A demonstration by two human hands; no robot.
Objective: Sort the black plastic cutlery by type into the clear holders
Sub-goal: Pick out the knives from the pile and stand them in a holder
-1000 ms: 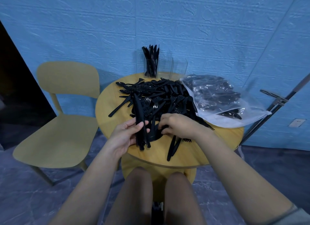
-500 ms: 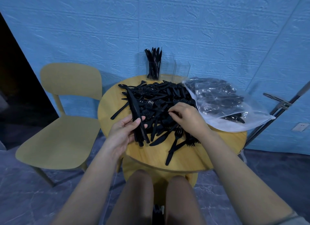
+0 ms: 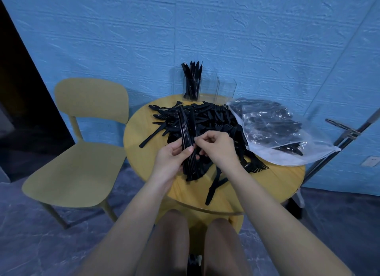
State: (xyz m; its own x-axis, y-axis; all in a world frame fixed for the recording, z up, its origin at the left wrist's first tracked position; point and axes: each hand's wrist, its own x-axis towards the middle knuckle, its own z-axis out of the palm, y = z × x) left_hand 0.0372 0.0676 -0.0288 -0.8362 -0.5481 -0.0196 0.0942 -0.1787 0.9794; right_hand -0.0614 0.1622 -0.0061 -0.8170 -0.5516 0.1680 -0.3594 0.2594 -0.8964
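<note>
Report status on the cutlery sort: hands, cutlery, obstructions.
Left hand grips knife bundle; right hand pinches a piece against it. Loose pile unsorted. Left holder part-filled. Nothing blocking.

Blue textured wall (image 3: 246, 39), yellow chair (image 3: 82, 148), dark marbled floor (image 3: 30, 245)

Black cutlery (image 3: 205, 121), yellow table (image 3: 267, 179), blue wall (image 3: 246, 39)

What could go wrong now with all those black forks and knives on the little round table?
The left hand grips a long bundle of knives while the right hand pinches one more piece against it; a loose grip might let some slide out. A knife near the table edge could get knocked to the floor. The cutlery pile is tangled, so pulling one piece may drag others.
</note>
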